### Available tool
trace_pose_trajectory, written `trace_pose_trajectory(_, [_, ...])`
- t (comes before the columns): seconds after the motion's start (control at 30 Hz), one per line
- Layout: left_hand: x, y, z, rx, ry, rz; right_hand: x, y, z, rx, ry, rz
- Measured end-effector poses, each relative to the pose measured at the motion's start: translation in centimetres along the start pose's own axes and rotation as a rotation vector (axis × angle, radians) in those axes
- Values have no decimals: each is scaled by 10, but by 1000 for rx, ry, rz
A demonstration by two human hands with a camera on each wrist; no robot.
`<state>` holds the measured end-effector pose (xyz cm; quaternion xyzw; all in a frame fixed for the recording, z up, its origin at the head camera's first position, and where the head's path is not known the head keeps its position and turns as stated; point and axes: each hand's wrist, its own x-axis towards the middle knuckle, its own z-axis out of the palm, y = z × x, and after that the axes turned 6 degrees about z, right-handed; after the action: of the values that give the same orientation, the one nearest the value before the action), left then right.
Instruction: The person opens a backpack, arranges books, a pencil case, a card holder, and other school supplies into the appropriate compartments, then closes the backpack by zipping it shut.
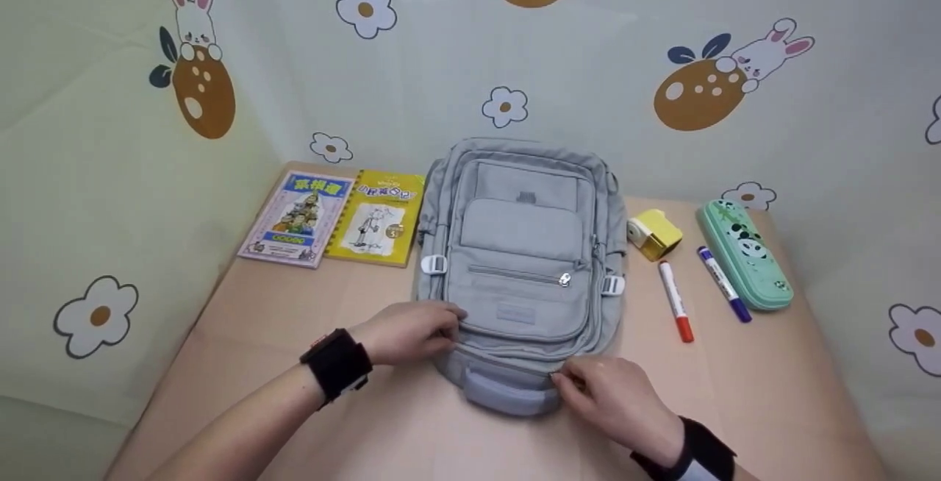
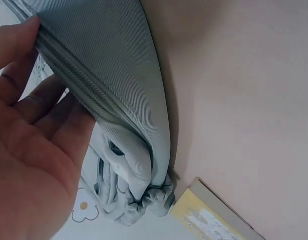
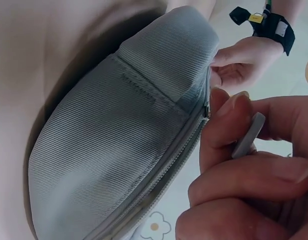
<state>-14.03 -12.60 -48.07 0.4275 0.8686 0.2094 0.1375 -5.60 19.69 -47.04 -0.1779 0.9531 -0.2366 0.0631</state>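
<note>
A grey bag [image 1: 523, 227] lies front up on the surface [image 1: 294, 363], filling the centre of the head view. At lower centre, the left hand [image 1: 415, 328] pinches the bag's edge beside a zip [image 3: 168, 165]; the right hand [image 1: 614, 396] pinches the zip's small tab [image 3: 249, 136]. In the right wrist view, the zip's two sides stand apart towards the bottom of the frame.

The slack cloth beside the teeth could jam the zip if the left hand's hold loosens. The tab, narrow and gripped by the fingertips, might slip under a hard pull. A strong tug could also drag the whole bag, likely brushing the yellow book [image 1: 375, 220] just beside it, left of centre.
</note>
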Motion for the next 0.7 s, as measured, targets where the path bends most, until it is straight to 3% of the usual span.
trace_pose_trajectory(0.23, [4,-2,1,-49,20,36,4,-9,2,-32,16,-29])
trace_pose_trajectory(0.7, [6,-5,0,-196,6,14,25,-31,11,-53,2,-139])
